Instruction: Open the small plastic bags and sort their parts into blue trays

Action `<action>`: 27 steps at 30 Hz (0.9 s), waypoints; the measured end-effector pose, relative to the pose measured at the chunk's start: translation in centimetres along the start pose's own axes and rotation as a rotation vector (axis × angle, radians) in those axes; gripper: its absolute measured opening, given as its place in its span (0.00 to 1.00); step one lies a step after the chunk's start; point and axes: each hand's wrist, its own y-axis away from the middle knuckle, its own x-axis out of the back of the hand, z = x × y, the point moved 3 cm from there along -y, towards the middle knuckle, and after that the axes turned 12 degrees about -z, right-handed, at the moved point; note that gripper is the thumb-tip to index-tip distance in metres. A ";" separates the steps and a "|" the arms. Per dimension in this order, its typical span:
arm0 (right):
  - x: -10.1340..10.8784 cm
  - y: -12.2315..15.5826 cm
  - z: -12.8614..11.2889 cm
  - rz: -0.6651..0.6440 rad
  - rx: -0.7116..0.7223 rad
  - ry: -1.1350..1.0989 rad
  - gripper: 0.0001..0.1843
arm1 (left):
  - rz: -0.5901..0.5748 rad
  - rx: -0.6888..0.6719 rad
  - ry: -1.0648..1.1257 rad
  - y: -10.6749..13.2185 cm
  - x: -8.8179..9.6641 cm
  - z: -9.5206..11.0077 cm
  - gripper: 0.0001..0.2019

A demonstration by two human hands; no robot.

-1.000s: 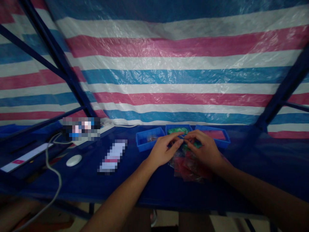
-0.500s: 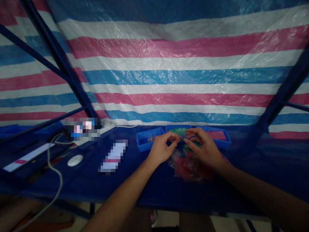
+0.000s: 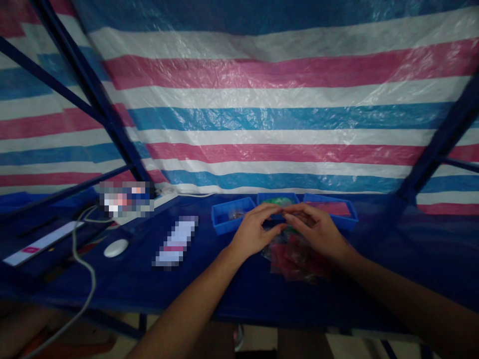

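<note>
My left hand (image 3: pixel 251 233) and my right hand (image 3: pixel 318 230) meet fingertip to fingertip above a pile of small red and clear plastic bags (image 3: pixel 295 259) on the dark blue table. Both hands are pinched; what is between the fingers is hidden. Just behind them stand three blue trays: the left tray (image 3: pixel 220 220) holds a small clear item, the middle tray (image 3: pixel 263 197) holds green bags (image 3: pixel 280 201), and the right tray (image 3: pixel 349 215) holds something red.
A white mouse (image 3: pixel 115 248), a grey cable (image 3: pixel 87 271) and a white flat strip (image 3: pixel 39 244) lie at the left. A striped tarp (image 3: pixel 262 99) hangs behind the table, with dark blue frame poles (image 3: pixel 93 94) at both sides.
My hands held a green bag up at the middle tray; they have now dropped back toward the pile with fingertips together, and the green bag no longer shows between them.
</note>
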 end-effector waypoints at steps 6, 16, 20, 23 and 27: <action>0.4 -0.1 0.0 0.093 0.001 -0.006 0.14 | 0.056 0.123 -0.015 0.0 0.6 0.0 0.11; 0.6 -0.3 0.5 0.053 -0.037 0.031 0.12 | -0.010 0.212 0.065 0.0 0.3 -0.1 0.12; 0.4 -0.1 0.1 0.075 -0.020 0.085 0.08 | 0.045 0.182 0.252 0.0 -0.1 -0.2 0.16; 0.1 0.0 -0.4 0.023 0.012 0.166 0.07 | 0.037 0.124 0.319 -0.1 -0.4 0.0 0.20; -0.3 0.1 -0.9 -0.044 0.027 0.198 0.12 | 0.024 0.125 0.281 -0.2 -0.3 -0.2 0.17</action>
